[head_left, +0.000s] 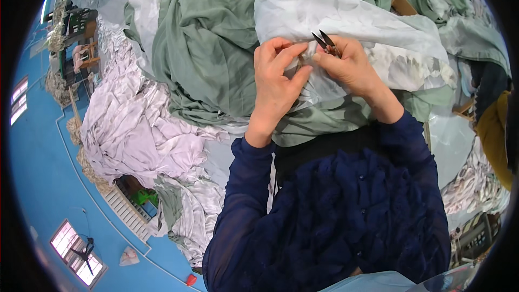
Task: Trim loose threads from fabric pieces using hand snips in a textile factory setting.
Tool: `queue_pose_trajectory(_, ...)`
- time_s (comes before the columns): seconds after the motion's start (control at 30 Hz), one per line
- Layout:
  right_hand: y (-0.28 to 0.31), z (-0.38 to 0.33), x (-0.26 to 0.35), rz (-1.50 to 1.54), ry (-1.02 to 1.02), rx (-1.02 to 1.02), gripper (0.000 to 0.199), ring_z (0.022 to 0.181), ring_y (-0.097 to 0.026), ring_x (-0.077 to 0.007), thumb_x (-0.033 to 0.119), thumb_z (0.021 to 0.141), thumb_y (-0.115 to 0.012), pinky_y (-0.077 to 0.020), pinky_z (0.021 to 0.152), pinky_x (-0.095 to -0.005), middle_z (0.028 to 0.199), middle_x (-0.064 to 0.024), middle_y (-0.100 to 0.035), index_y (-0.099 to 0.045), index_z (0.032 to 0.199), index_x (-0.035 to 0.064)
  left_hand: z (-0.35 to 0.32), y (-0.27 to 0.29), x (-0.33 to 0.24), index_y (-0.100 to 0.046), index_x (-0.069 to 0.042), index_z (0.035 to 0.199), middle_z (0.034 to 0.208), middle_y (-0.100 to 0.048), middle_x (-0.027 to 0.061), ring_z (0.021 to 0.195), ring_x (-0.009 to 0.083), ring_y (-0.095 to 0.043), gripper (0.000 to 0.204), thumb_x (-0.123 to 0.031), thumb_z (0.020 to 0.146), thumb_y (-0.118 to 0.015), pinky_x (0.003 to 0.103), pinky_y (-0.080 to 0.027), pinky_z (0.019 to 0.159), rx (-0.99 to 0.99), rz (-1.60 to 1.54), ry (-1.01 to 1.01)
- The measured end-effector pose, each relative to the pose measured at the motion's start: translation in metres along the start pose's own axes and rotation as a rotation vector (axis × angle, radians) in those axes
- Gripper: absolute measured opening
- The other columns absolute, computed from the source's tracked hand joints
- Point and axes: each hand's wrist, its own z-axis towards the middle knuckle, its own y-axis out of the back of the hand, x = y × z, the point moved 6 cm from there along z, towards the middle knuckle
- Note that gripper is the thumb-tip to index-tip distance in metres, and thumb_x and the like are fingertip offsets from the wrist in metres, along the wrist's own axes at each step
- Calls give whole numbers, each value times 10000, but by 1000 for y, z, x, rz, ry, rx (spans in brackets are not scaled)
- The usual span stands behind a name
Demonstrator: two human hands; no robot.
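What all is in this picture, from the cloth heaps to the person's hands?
Pale grey-white cloth: one, under both hands, top centre.
Thread snips: one pair, dark blades, sticking up from the right hand.
Sage green fabric: large heap, left of the hands.
Lilac-white fabric: one heap, left.
Blue floor: far left.
Red small object: one, on the floor, bottom.
Yellow garment: one, right edge.
Dark blue sleeves: two, lower centre.
Left hand: pinching the cloth.
Right hand: grip closed on the snips, touching the cloth.
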Motion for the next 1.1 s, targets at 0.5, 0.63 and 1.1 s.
queue_pose_trajectory(0.5, -3, -3, 17, 19, -48, 74, 127, 553, -390, -6, 172, 939, -647, -283, 489, -195, 684, 80, -488, -603, 914, 56, -18, -1, 14, -736, -2, 870, 696, -598, 37, 620, 123, -475, 122, -86, 793, -781, 285, -360, 565, -10, -437, 337)
queue_pose_trajectory(0.63, 16, -10, 23, -316, 173, 1, 161, 688, -476, -60, 151, 958, -615, -382, 611, -223, 796, 42, -551, -623, 1034, 10, -18, -1, 16, -729, 21, 876, 733, -619, 40, 633, 96, -488, 119, -66, 805, -768, 252, -364, 573, 0, -498, 422)
queue_pose_trajectory(1.1, 6, -28, 43, -724, 383, 98, 188, 693, -529, -186, 171, 897, -691, -409, 628, -301, 770, -70, -571, -718, 1026, 37, -22, -1, 18, -720, -10, 844, 739, -628, 50, 697, 157, -553, 90, -25, 767, -762, 284, -407, 645, -5, -408, 323)
